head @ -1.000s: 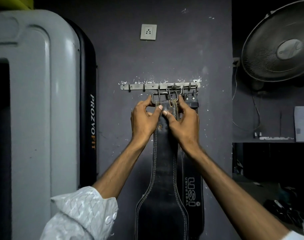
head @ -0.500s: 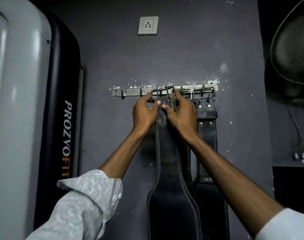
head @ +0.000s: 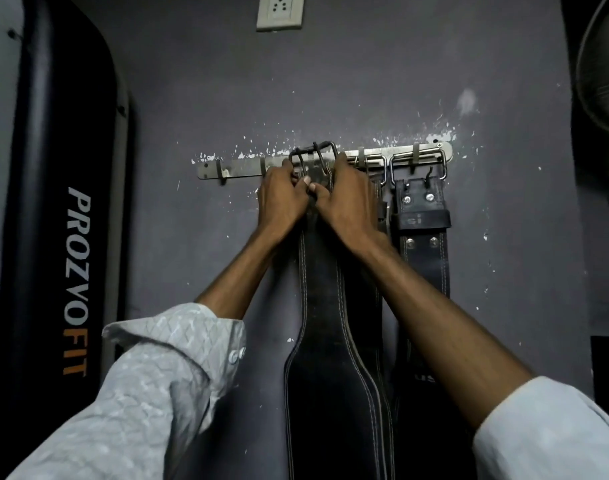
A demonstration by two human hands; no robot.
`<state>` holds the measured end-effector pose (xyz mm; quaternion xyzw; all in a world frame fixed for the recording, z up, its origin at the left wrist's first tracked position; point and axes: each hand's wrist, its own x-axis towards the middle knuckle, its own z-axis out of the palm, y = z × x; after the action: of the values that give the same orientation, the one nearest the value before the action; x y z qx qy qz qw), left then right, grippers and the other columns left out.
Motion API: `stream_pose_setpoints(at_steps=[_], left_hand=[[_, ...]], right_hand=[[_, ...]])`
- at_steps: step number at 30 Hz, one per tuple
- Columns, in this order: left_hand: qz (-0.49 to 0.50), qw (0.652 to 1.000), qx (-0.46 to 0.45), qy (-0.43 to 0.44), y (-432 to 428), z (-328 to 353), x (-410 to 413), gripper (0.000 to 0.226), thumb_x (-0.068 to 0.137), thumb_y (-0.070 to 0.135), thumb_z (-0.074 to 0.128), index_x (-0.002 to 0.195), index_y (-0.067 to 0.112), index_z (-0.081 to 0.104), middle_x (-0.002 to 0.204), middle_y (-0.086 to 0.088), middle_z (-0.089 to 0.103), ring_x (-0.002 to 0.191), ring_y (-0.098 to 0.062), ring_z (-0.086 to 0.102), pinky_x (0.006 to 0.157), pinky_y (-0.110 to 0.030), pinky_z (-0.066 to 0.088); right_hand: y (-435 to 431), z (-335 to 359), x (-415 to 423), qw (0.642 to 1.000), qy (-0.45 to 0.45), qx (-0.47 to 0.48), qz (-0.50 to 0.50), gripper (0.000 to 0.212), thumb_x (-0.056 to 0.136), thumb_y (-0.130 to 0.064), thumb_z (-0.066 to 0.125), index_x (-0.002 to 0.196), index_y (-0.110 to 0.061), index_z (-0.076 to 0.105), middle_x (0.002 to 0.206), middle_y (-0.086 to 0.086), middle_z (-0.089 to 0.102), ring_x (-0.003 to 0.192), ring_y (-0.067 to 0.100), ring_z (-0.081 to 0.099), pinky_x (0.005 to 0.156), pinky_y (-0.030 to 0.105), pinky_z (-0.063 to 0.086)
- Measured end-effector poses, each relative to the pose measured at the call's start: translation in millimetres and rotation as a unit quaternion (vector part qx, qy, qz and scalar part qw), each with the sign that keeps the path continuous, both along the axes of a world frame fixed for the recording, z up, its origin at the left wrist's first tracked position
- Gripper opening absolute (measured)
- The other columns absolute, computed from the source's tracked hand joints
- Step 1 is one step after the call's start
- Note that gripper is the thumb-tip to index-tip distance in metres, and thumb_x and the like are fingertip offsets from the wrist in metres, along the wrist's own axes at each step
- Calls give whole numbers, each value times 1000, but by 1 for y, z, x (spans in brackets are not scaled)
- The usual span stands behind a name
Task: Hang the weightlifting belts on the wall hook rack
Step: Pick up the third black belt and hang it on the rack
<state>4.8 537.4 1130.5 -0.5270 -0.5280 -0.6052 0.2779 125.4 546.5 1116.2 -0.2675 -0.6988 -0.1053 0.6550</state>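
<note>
Left hand [head: 280, 200] and right hand [head: 348, 202] pinch the black belt [head: 322, 306] top, hiding hook rack [head: 240, 168] hook; bottom cropped at 6 o'clock.

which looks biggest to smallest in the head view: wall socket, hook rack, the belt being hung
1. belt being hung, clearly the largest
2. hook rack
3. wall socket, smallest, though the top edge cuts it off

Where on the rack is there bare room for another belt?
Two bare hooks sit at the rack's left end, beyond the left hand. Rightward it is crowded: both it and the right hand grip the front belt, and the right belt's buckle fills the far end.
</note>
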Motion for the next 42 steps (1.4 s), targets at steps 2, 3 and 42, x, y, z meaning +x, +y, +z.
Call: stream_pose_setpoints(at_steps=[2,3,42], left_hand=[[15,1000,-9,4,-1,7,1,23,95,27,59,105,6,65,103,-17,69,97,-35,64,74,-32,42],[24,1000,-15,9,-2,10,3,26,95,28,58,107,6,64,106,-19,69,100,-36,64,77,-35,44],[-124,931,-336,-67,-276,-498,-67,38,85,2,65,119,18,67,108,-3,64,70,-15,62,65,-7,44]], right_hand=[[-2,7,2,1000,2,-9,1,32,96,-23,65,117,0,59,89,10,67,81,28,63,62,32,39],[-1,11,4,1000,0,-14,-3,27,98,-23,63,114,-1,60,86,7,62,79,26,60,61,34,39],[-179,-443,19,940,-99,-299,130,37,83,0,59,117,-11,70,107,5,67,81,14,62,76,21,51]])
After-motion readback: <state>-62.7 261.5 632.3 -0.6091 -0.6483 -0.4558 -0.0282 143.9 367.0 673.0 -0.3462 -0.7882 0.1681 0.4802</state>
